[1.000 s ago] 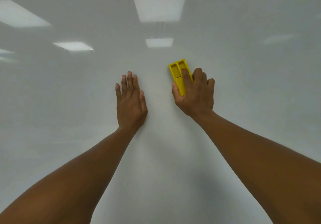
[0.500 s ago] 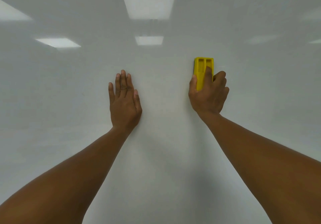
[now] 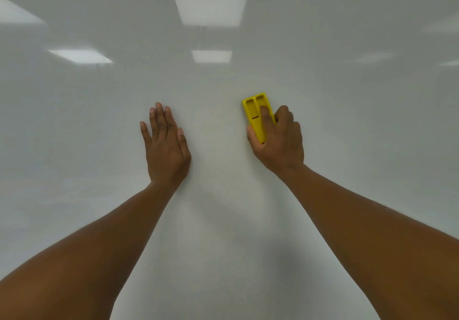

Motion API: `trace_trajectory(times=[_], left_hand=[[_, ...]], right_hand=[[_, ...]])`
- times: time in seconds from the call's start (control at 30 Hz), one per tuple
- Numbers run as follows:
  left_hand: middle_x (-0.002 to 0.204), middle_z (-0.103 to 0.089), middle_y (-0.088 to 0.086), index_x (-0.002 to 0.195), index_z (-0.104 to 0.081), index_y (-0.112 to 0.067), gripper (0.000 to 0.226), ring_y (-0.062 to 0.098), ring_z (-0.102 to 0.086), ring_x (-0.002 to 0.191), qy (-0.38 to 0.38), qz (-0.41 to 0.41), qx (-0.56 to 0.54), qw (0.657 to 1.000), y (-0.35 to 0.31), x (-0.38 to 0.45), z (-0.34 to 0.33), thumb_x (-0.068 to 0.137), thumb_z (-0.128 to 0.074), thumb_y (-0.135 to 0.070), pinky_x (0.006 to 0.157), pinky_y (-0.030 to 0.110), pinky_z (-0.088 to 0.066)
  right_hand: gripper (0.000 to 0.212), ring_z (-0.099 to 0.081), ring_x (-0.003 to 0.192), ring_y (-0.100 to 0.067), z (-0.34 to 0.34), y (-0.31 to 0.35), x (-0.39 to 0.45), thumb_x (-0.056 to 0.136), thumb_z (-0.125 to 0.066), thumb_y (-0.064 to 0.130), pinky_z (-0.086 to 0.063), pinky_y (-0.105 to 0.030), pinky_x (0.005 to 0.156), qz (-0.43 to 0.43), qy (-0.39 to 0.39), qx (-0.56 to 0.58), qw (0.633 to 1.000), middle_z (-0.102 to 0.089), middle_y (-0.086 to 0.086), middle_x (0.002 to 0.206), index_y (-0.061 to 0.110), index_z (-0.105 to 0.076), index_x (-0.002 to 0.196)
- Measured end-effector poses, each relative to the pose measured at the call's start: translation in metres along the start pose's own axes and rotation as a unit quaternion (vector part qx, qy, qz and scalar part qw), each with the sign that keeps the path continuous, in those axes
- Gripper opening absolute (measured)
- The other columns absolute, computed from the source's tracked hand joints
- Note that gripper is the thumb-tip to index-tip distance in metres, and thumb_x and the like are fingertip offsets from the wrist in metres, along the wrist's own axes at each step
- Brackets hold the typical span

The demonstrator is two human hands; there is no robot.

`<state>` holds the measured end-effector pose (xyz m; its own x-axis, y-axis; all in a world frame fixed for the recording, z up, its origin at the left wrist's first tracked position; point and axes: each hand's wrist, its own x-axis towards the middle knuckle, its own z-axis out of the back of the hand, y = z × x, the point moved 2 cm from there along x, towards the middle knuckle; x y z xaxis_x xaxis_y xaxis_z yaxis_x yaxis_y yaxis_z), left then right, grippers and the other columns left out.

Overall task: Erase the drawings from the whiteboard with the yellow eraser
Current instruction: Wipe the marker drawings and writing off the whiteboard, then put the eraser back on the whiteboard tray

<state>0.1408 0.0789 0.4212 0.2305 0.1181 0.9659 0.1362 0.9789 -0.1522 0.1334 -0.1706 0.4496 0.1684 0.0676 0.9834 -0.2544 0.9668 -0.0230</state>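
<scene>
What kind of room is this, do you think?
Probably an office or classroom. A glossy whiteboard fills the view and mirrors rectangular ceiling light panels, and the right hand holds a yellow eraser against it.

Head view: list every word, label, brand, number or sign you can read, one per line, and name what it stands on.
None can be read.
The yellow eraser bears no visible lettering.
The whiteboard shows no writing, only reflected ceiling lights.

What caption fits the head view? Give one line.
Right hand grips yellow eraser on whiteboard; left hand lies flat.
</scene>
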Motion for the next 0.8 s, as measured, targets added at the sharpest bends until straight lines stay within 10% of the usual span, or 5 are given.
trace_trajectory(times=[0.37, 0.6, 0.8], left_hand=[[0.162, -0.029, 0.007, 0.155, -0.027, -0.005, 0.057, 0.018, -0.024, 0.151, 0.053, -0.132, -0.169, 0.975, -0.065, -0.024, 0.015, 0.103, -0.045, -0.018, 0.123, 0.034, -0.021], [0.124, -0.068, -0.011, 0.130, -0.065, -0.025, 0.040, 0.007, -0.065, 0.110, 0.141, -0.225, -0.191, 0.945, -0.083, -0.051, 0.028, 0.099, -0.048, -0.043, 0.085, 0.026, -0.054], [0.112, -0.069, -0.012, 0.122, -0.069, -0.025, 0.053, 0.007, -0.066, 0.099, 0.234, -0.248, -0.174, 0.924, -0.074, -0.090, 0.021, 0.089, -0.054, -0.064, 0.075, 0.022, -0.052]], right_hand=[[0.051, -0.050, 0.082, -0.027, 0.012, -0.015, -0.040, 0.084, -0.061, 0.047, -0.037, -0.034, 0.065, 0.312, 0.126, 0.040, 0.941, -0.052, -0.010, 0.100, 0.020, -0.058, 0.127], [0.050, -0.047, 0.077, -0.020, 0.016, -0.018, -0.086, 0.081, -0.066, 0.046, -0.034, -0.029, 0.064, 0.335, 0.201, 0.108, 0.914, -0.051, -0.005, 0.094, 0.021, -0.060, 0.124], [0.040, -0.049, 0.073, -0.022, 0.015, -0.019, -0.116, 0.077, -0.071, 0.045, -0.032, -0.027, 0.063, 0.347, 0.251, 0.146, 0.892, -0.054, -0.007, 0.092, 0.020, -0.065, 0.108]])
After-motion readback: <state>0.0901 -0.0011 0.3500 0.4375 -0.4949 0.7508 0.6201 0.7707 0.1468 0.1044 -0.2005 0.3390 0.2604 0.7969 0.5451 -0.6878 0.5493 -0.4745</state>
